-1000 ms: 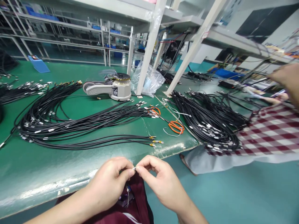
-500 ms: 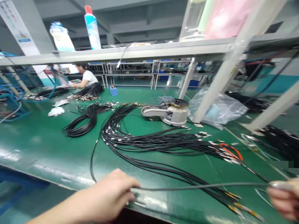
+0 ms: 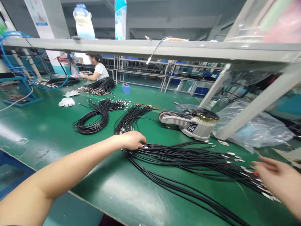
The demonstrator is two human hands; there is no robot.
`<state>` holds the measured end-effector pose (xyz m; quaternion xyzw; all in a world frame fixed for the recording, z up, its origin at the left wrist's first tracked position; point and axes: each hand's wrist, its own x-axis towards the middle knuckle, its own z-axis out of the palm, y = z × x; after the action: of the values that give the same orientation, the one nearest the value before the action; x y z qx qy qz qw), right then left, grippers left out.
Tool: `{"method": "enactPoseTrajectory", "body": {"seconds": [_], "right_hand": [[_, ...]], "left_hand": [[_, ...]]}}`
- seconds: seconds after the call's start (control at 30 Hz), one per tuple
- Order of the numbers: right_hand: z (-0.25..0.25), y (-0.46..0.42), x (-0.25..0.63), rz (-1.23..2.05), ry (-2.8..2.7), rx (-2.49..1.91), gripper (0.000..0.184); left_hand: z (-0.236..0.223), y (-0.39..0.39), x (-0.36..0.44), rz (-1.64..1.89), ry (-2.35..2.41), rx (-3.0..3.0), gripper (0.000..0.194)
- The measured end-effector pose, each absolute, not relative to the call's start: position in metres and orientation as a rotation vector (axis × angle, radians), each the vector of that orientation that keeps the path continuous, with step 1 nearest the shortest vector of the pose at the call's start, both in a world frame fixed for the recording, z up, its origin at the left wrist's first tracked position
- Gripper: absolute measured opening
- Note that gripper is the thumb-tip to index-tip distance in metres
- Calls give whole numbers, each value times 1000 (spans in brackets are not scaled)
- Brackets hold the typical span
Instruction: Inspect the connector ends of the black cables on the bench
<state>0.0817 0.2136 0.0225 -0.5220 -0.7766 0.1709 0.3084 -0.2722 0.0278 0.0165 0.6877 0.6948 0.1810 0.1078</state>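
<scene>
My left hand (image 3: 131, 140) reaches out over the green bench (image 3: 42, 128) and rests on the left end of a long bundle of black cables (image 3: 188, 157), fingers curled over the cables and their metal ends. My right hand (image 3: 279, 179) hovers at the right end of the same bundle, fingers spread and empty, just above the metal-tipped cable ends. The bundle runs across the bench between the two hands.
A grey tape dispenser (image 3: 190, 121) stands behind the bundle, with a clear plastic bag (image 3: 256, 128) to its right. A coiled cable bundle (image 3: 94, 117) and white gloves (image 3: 67, 101) lie farther left. A person in white (image 3: 100, 71) sits at the far end. Slanted shelf posts (image 3: 256, 103) rise at right.
The single cable stretched between my hands has been laid down. My left hand has moved forward onto the bundle's left end, and my right hand has opened over its right end.
</scene>
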Motion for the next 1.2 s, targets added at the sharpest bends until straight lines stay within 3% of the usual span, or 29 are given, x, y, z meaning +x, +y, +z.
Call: {"method": "enactPoseTrajectory", "body": {"seconds": [0.03, 0.17, 0.23, 0.33, 0.4, 0.53, 0.67, 0.83, 1.2], "right_hand": [[18, 195, 66, 435, -2111, -1420, 12], [-7, 106, -19, 527, -2575, -862, 26], [-18, 74, -61, 370, -2701, -548, 45], [-30, 60, -109, 189, -2822, -410, 82], [-33, 66, -128, 168, -2896, -446, 88], [-29, 86, -143, 266, -2957, -460, 63], [-21, 97, -145, 466, -2954, -450, 45], [-15, 101, -146, 621, -2869, -408, 19], [22, 117, -157, 549, -2794, -558, 17]], "left_hand": [[11, 29, -273, 541, 1997, 2022, 19], [1, 6, -304, 785, 2038, 1949, 30], [-6, -13, -327, 973, 2123, 1902, 29], [-25, -37, -354, 1075, 2213, 1876, 24], [-34, -49, -362, 1098, 2256, 1860, 21], [-32, -62, -361, 1129, 2152, 1870, 20], [-24, -64, -354, 811, 1963, 1995, 31], [-35, -57, -347, 685, 1988, 2134, 23], [-48, -49, -344, 622, 2082, 2181, 19]]}}
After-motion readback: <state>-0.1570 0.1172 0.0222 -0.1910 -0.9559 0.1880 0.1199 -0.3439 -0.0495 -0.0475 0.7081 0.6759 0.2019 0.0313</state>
